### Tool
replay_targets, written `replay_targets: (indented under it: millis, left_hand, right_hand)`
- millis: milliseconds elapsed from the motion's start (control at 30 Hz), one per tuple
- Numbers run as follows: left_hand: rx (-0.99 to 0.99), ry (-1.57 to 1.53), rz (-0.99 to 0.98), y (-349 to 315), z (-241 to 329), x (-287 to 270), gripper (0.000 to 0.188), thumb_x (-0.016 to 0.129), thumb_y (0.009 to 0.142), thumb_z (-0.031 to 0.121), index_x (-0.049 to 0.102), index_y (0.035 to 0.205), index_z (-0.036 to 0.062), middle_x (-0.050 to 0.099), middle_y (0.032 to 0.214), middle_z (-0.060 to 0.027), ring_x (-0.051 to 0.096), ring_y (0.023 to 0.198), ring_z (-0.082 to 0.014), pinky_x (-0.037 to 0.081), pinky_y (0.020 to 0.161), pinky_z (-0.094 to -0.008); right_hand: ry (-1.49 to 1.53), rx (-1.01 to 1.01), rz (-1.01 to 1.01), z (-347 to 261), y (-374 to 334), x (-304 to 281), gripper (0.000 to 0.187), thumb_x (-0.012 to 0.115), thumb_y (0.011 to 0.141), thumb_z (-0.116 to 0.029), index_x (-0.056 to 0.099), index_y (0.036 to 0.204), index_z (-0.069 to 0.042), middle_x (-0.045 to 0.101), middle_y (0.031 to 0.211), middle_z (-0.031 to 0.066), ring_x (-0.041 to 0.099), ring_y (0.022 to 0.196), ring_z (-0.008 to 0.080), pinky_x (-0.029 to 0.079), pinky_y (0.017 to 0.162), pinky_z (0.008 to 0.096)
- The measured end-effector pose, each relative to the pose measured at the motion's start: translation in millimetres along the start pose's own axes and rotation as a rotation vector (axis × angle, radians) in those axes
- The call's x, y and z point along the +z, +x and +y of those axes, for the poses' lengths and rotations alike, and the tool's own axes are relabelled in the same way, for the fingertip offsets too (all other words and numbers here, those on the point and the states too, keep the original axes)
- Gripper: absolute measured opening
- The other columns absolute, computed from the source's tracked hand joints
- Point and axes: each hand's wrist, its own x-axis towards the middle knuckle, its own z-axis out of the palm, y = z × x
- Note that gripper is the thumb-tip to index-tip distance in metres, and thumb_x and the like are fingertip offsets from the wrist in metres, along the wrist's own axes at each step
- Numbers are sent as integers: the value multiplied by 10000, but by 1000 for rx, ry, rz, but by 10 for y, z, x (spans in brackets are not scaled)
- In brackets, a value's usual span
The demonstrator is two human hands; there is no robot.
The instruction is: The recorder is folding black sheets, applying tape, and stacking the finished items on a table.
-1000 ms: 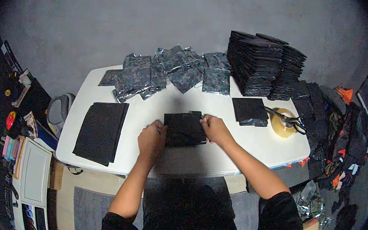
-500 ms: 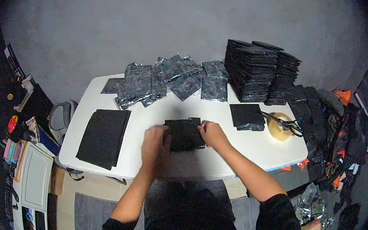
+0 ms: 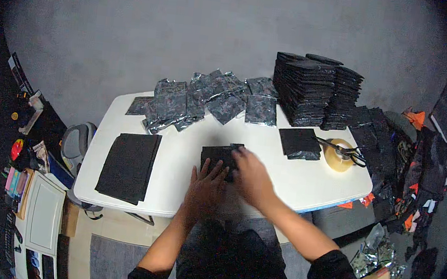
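black bundle [image 3: 215,153] at desk [image 3: 175,161] centre

resting left hand [image 3: 206,191], fingers apart, on its 7 o'clock side; covering its 3 o'clock side with right hand [image 3: 252,178], cannot tell fingers clamped or loose. at 11 o'clock, packets [image 3: 227,105], faint lettering on one; between 1 and 2, tall black stack [image 3: 305,91].

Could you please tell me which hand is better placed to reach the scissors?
Probably the right hand: it is nearer the scissors at the right of the table, while the left hand lies spread on the black folded piece, farther left.
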Motion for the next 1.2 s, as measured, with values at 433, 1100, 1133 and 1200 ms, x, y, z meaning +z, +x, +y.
replay_targets:
  millis: [433, 1100, 1133, 1200]
  left_hand:
    - [70, 238, 49, -104, 49, 90, 614, 513, 1016, 343, 420, 1535, 29, 357, 1626, -196, 241, 1521, -472, 212, 1143, -761]
    - [-179, 180, -21, -532, 60, -133, 743, 545, 1012, 477, 374, 1568, 15, 384, 1638, -131, 300, 1539, -343, 196, 1227, -615]
    - [-175, 184, -4, -546, 60, -131, 733, 551, 1013, 468, 380, 1566, 19, 393, 1633, -129, 305, 1534, -356, 199, 1226, -617]
    - [-168, 189, 14, -570, 40, -129, 723, 557, 1013, 458, 386, 1564, 22, 402, 1628, -127, 311, 1530, -368, 203, 1224, -618]
  right_hand:
    - [-261, -95, -264, -87, -414, 400, 802, 531, 960, -426, 322, 1551, 75, 264, 1640, 278, 238, 1537, 430, 251, 1223, 577]
    - [-272, -31, -202, -72, -572, 303, 868, 547, 989, -520, 312, 1527, 120, 298, 1616, 300, 282, 1534, 388, 259, 1229, 550]
    - [-279, -24, -196, -81, -593, 272, 869, 555, 989, -515, 310, 1529, 119, 309, 1612, 296, 284, 1535, 380, 259, 1229, 548]
    - [-292, -18, -223, -47, -587, 279, 881, 565, 984, -518, 304, 1532, 120, 307, 1618, 289, 274, 1541, 372, 258, 1232, 537]
